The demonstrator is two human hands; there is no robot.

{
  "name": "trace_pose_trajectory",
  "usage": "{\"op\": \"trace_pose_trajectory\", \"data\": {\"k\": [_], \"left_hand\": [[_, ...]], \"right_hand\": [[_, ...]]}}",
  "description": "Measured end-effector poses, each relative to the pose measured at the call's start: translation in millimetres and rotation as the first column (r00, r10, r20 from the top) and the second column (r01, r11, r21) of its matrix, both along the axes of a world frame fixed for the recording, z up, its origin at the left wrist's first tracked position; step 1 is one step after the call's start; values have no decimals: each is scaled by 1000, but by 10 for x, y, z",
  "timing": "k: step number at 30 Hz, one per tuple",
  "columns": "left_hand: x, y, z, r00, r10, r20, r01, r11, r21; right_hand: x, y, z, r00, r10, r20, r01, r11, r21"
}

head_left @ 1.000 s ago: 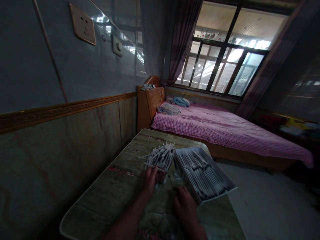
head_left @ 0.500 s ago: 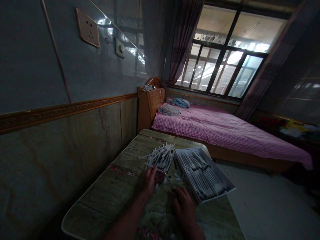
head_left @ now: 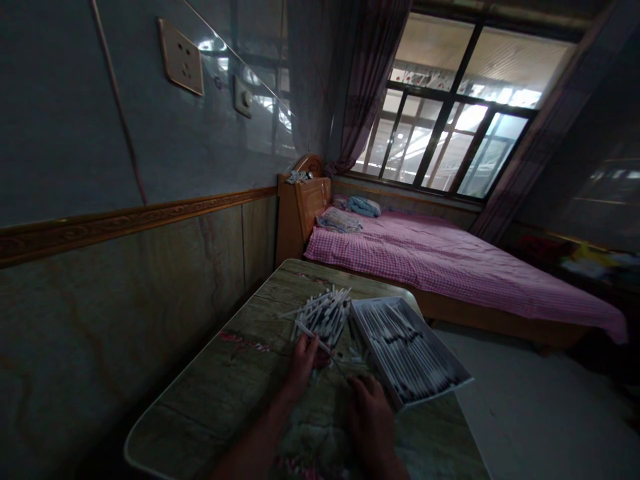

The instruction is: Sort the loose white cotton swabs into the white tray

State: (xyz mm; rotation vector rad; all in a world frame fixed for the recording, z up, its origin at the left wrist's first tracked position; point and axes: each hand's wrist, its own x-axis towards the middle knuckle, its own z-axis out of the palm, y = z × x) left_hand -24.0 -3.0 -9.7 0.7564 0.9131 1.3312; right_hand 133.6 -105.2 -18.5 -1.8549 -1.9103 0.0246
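My left hand (head_left: 302, 360) is pinched around a thin white stick (head_left: 314, 334) that slants across its fingertips. Just beyond it lies a loose pile of similar white sticks (head_left: 327, 310), some with dark ends. Low over the table, my right hand (head_left: 371, 410) has its fingers curled. A thin dark rod (head_left: 341, 370) runs from its fingertips towards the stick in my left hand; what kind of tool it is cannot be made out. To the right, a shallow light-coloured box (head_left: 384, 379) holds rows of white sticks with dark tips.
Everything lies on a wood-patterned table (head_left: 210, 400) with a pale edge and flower prints. Small pale pieces (head_left: 356, 355) lie between the pile and box. A tiled wall (head_left: 125, 300) runs along the left. Beyond the table stands a bed (head_left: 425, 260) with a pink checked cover.
The white stick in my left hand now slants more steeply. My right hand has shifted very slightly, with the thin rod still at its fingertips. The pile and box look the same.
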Motion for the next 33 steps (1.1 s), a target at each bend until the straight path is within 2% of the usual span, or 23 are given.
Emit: {"op": "trace_pose_trajectory", "data": {"k": [7,12,15,17,20,22,24,26,29,31,33], "left_hand": [[-60,50,14,999,16,-29,-15,999,31],[-119,102,17,997,51,-59,-47,997,59],[-81,84,8,998,32,-55,-28,997,71],[-34,62,4,1000,-10,-26,12,998,55],[5,50,17,994,-60,97,60,998,2],[-20,68,40,975,-8,220,18,999,-46],[-75,102,69,943,81,323,-47,993,-111],[-130,135,92,917,129,378,-71,984,-164],[-154,161,103,900,127,417,-49,980,-193],[-131,167,97,892,120,435,-37,980,-195],[-99,172,87,888,118,445,-34,981,-193]], "right_hand": [[34,156,188,995,-48,93,44,998,41],[92,280,396,987,10,160,-11,1000,6],[52,330,447,990,53,134,-53,999,-6],[-16,385,434,997,69,47,-69,998,7],[-133,511,386,964,138,-229,-122,989,83],[-177,603,356,893,159,-421,-108,984,144],[-179,682,325,855,107,-507,-33,988,151],[-154,739,290,899,27,-438,12,996,87],[-127,795,249,991,-18,-136,8,997,-78],[-144,828,251,999,-12,37,18,986,-165],[-182,860,283,989,17,144,13,978,-208]]}}
